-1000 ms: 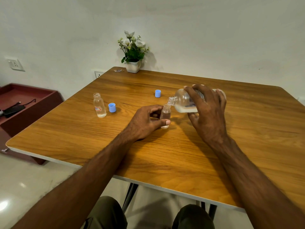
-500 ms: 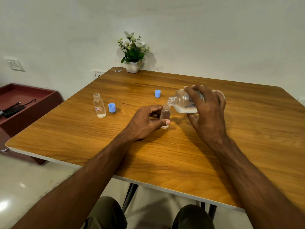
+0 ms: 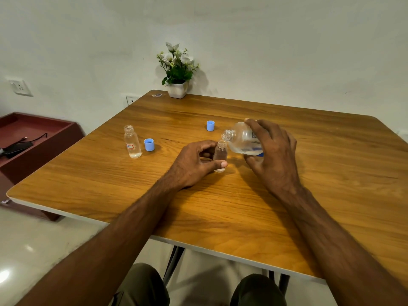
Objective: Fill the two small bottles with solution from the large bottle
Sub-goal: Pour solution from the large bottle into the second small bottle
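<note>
My left hand (image 3: 194,164) grips a small clear bottle (image 3: 220,154) standing upright on the wooden table (image 3: 220,206), its mouth uncapped. My right hand (image 3: 273,155) holds the large clear bottle (image 3: 241,139) tipped on its side, neck pointing left, its mouth just above and beside the small bottle's mouth. Liquid pools in the large bottle's lower side. A second small clear bottle (image 3: 132,141) with a red label stands uncapped at the left, a little liquid at its bottom.
A blue cap (image 3: 149,144) lies beside the left small bottle and another blue cap (image 3: 210,125) lies farther back. A potted plant (image 3: 177,69) stands at the table's far edge. A dark red cabinet (image 3: 33,138) sits left of the table.
The large bottle's neck has lifted slightly and tilted back from the small bottle's mouth. My left hand and the small bottle have stayed in place.
</note>
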